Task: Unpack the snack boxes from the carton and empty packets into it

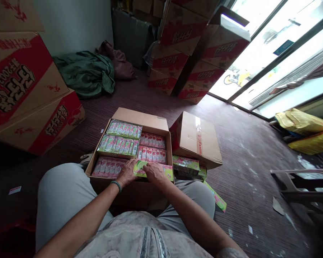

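An open cardboard carton (pixel 150 120) sits on the floor between my knees, filled with rows of pink and green packets (pixel 121 143). My left hand (pixel 127 173) and my right hand (pixel 154 173) both grip a green and pink pack (pixel 165 170) at the carton's near right corner. The left fingers curl around its left end. The right hand lies on top of it with fingers closed. A beaded bracelet is on my left wrist.
A closed taped box (pixel 196 138) lies right of the carton, with green packs (pixel 185 163) under its near edge. Stacks of red and brown cartons (pixel 24 93) stand left and at the back (pixel 188 46). A green cloth heap (pixel 86 71) lies behind. Glass doors are at the right.
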`<state>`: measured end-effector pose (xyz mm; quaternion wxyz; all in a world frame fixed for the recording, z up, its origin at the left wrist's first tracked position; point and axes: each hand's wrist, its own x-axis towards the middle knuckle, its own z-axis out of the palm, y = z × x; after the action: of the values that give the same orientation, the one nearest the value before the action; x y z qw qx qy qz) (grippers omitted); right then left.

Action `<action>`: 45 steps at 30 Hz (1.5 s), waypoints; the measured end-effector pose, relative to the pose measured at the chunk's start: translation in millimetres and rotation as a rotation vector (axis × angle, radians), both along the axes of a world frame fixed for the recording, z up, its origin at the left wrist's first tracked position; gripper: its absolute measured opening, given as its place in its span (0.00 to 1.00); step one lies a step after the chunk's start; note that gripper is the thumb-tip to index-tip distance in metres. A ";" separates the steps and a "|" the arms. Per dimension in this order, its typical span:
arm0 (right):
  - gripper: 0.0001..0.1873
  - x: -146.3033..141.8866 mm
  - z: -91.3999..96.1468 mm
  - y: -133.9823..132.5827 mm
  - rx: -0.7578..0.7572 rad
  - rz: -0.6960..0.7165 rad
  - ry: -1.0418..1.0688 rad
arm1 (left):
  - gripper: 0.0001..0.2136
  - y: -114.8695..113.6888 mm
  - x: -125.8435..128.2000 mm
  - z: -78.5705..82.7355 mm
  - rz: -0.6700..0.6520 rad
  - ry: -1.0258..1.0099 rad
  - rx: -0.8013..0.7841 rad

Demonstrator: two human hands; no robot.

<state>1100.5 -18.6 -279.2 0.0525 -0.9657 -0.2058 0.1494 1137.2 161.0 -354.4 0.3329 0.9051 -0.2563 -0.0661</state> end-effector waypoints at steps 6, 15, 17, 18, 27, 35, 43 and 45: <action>0.16 -7.7 -7.8 -15.2 -0.019 0.012 0.023 | 0.29 -4.1 -6.1 12.3 0.025 -0.002 0.219; 0.16 -34.0 -10.9 -132.6 -0.150 -0.146 0.077 | 0.30 -6.9 -5.7 9.5 0.035 0.002 0.226; 0.15 -35.0 -10.6 -142.3 -0.159 -0.169 0.081 | 0.31 -7.1 -5.7 9.7 0.038 0.004 0.230; 0.14 -34.4 -11.3 -142.5 -0.160 -0.180 0.081 | 0.32 -7.1 -6.0 10.1 0.036 0.006 0.233; 0.11 -39.2 0.8 -187.9 -0.239 -0.314 0.112 | 0.32 -2.6 -4.7 7.6 0.029 -0.010 0.258; 0.40 -23.7 1.9 -123.4 0.010 -0.273 -0.057 | 0.32 -4.1 4.9 3.7 -0.016 -0.007 0.284; 0.27 -8.4 -14.5 -87.8 0.061 -0.328 -0.071 | 0.41 10.2 33.4 14.7 0.068 0.017 0.286; 0.28 -21.9 9.1 -113.3 0.090 -0.427 -0.155 | 0.43 15.4 47.2 22.5 0.191 -0.023 0.293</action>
<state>1078.5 -131.9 -270.1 0.1102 -0.9926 -0.0069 0.0508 1184.4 176.4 -331.8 0.1992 0.9648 -0.1607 -0.0604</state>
